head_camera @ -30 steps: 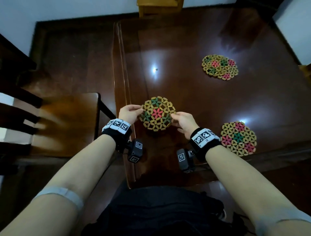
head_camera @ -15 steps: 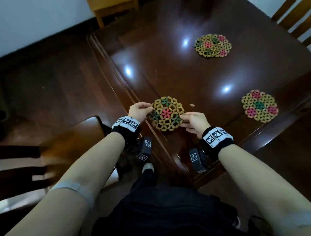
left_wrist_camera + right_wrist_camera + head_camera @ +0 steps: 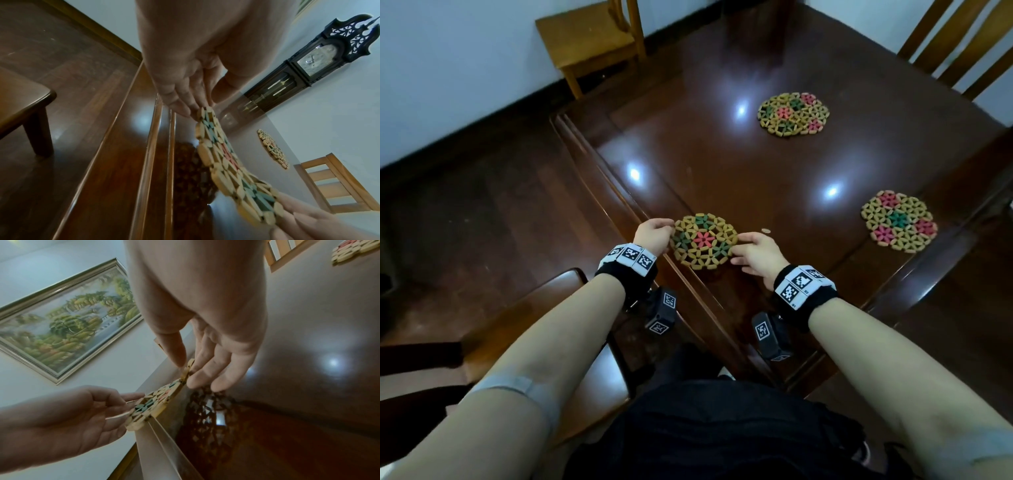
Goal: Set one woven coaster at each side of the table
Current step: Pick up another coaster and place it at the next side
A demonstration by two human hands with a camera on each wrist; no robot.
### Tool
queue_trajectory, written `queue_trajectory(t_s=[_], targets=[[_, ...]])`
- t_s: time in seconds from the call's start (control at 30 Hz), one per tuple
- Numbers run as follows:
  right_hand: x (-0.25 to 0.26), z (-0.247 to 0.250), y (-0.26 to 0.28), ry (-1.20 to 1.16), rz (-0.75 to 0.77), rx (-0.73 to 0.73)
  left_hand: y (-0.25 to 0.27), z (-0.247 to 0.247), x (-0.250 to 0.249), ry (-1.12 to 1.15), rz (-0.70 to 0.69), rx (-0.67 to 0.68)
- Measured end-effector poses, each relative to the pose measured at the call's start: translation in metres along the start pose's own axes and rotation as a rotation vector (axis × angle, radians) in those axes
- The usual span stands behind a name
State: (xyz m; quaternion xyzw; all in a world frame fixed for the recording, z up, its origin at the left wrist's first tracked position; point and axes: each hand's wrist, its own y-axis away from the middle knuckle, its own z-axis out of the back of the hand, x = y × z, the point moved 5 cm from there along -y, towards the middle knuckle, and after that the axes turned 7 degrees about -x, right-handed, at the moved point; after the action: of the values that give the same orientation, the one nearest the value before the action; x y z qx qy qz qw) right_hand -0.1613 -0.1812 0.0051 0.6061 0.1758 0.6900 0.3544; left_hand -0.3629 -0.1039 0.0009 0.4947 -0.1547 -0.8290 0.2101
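Note:
A round woven coaster point(image 3: 703, 244) of tan, green and pink beads hangs just above the dark glossy table point(image 3: 756, 164), near its left edge. My left hand point(image 3: 654, 236) pinches its left rim and my right hand point(image 3: 753, 251) pinches its right rim. The left wrist view shows the coaster point(image 3: 232, 164) lifted off the wood, with its reflection beneath. In the right wrist view my thumb and fingers point(image 3: 197, 369) clamp the coaster point(image 3: 160, 400) rim. A second coaster point(image 3: 793, 113) lies towards the far side, and a third coaster point(image 3: 899, 221) lies by the right edge.
A dark wooden chair point(image 3: 524, 325) stands at the near left, against my left arm. A light wooden stool point(image 3: 589, 41) sits beyond the table's far corner, and a slatted chair back point(image 3: 955, 44) rises at the far right. A tall clock point(image 3: 304, 65) stands by the wall.
My head has turned, so the table now appears rotated with its corner towards me. Both hands keep the same pinch on the coaster near the left edge.

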Motion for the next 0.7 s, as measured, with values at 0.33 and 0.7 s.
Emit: queue_trajectory(t_s=[0.33,0.7], targets=[[0.021,-0.03,-0.048,-0.047,0.001,-0.047,-0.078,-0.013,-0.047,-0.262,-0.155,0.183],[0.051,-0.056,-0.081,0.453,0.081,-0.492,-0.17,-0.027,-0.094,-0.926,-0.869,0.48]])
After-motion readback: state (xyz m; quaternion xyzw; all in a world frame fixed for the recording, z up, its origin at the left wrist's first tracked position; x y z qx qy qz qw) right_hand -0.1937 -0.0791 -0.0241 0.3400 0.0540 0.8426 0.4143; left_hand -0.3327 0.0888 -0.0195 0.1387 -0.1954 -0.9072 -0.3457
